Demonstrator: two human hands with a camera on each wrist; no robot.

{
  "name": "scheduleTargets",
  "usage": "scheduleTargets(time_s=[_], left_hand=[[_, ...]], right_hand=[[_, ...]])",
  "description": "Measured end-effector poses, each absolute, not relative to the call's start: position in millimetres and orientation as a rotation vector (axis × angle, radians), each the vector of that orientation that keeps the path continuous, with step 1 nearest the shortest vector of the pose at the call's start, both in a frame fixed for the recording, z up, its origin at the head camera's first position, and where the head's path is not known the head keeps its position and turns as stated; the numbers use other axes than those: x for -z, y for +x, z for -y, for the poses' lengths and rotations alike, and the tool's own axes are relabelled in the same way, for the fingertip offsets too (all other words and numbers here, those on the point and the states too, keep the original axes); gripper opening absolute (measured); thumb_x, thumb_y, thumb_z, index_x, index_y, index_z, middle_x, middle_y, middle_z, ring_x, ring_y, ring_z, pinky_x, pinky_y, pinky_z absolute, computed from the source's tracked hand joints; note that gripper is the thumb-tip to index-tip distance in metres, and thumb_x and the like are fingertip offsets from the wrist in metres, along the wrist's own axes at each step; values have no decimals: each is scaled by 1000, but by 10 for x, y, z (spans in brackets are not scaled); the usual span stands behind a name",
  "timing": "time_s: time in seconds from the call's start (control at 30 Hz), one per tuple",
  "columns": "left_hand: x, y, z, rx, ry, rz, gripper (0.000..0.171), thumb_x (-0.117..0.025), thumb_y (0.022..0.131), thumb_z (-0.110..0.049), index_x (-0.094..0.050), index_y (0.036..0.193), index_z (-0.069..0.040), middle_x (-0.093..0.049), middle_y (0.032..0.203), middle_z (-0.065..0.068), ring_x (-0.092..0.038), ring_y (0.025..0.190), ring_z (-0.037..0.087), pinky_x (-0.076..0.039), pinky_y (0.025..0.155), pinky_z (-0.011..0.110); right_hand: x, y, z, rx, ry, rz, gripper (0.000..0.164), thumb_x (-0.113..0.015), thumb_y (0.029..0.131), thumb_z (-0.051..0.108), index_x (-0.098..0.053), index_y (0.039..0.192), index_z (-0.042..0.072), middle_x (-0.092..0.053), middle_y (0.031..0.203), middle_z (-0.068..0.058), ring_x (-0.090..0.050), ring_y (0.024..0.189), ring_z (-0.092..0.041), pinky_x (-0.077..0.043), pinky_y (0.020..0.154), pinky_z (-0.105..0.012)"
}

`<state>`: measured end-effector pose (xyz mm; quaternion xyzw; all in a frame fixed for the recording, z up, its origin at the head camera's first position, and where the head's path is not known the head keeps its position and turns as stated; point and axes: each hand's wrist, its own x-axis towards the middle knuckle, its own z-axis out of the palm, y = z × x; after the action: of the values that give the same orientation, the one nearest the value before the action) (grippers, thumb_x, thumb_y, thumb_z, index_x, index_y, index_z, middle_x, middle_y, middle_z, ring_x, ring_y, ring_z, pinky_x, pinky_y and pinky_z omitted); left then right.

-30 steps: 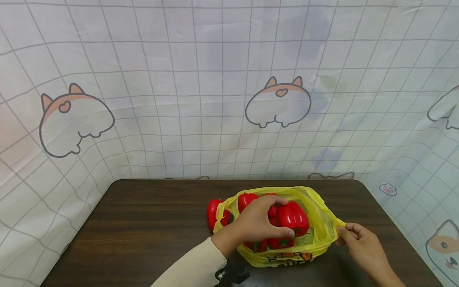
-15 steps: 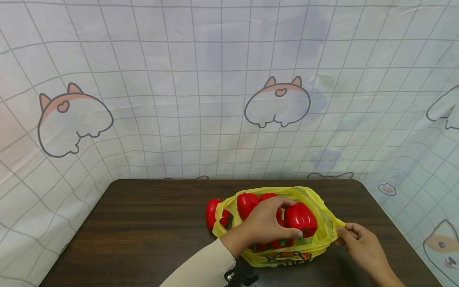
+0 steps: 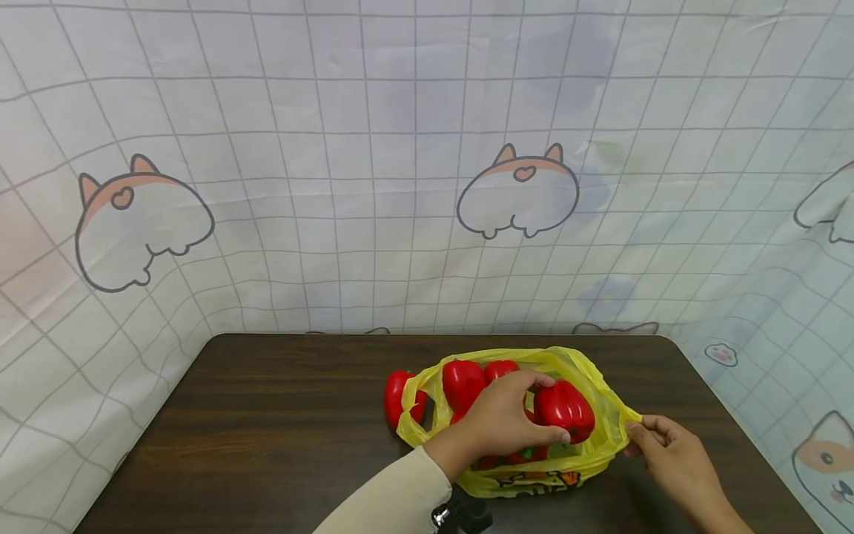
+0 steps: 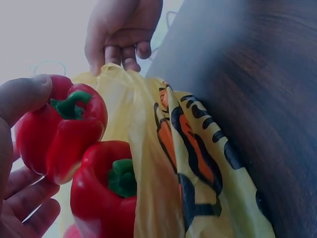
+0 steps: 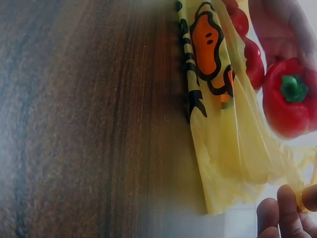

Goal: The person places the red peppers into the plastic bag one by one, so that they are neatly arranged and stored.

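My left hand (image 3: 507, 419) grips a red bell pepper (image 3: 565, 412) between thumb and fingers, inside the mouth of a yellow plastic bag (image 3: 603, 404). In the left wrist view this held pepper (image 4: 62, 131) shows its green stem, with another red pepper (image 4: 106, 198) just below it in the bag. My right hand (image 3: 680, 460) pinches the bag's right corner between thumb and fingers, stretching the rim outward. Several more red peppers (image 3: 463, 384) lie in the bag, partly hidden by my left hand and forearm.
Outside the bag, one red pepper (image 3: 395, 399) lies against its left side on the dark wooden table (image 3: 280, 423). A sheet (image 3: 373, 185) with a grid and dog drawings hangs behind the table and along its sides. An orange and black print (image 4: 190, 144) marks the bag's front.
My left hand has moved right with the held pepper, toward the bag's right side, uncovering more of the peppers at the left. My right hand stays at the bag's corner.
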<state>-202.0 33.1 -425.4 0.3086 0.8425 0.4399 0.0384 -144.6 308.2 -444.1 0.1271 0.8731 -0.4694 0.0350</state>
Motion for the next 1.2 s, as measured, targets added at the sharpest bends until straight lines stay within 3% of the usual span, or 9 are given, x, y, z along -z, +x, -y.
scheduleTargets(time_s=[0.67,0.93,1.2], left_hand=[[4263,-2002,-560,-1106,905,-2717,71,-89,75,-49,-59,135,-26,-61,124,-21,-57,108,-1,-53,86,25],[4286,-1977,-615,-895,970,-2737,57,-83,81,-50,-63,129,-26,-65,111,-22,-58,95,-4,-51,79,18],[4248,-1966,-614,-772,1048,-2773,55,-82,83,-48,-64,129,-25,-66,113,-19,-58,96,-4,-50,80,15]], right_hand=[[4444,-1439,-3076,1441,395,-2695,56,-53,106,45,-55,131,-6,-74,92,-7,-62,84,-22,-53,65,-31],[4432,-1437,-3073,1433,394,-2696,54,-53,106,42,-55,131,-6,-73,92,-6,-62,84,-22,-53,65,-31],[4440,-1449,-3081,1441,404,-2687,52,-53,107,40,-55,130,-6,-73,91,-5,-62,83,-22,-52,64,-31]])
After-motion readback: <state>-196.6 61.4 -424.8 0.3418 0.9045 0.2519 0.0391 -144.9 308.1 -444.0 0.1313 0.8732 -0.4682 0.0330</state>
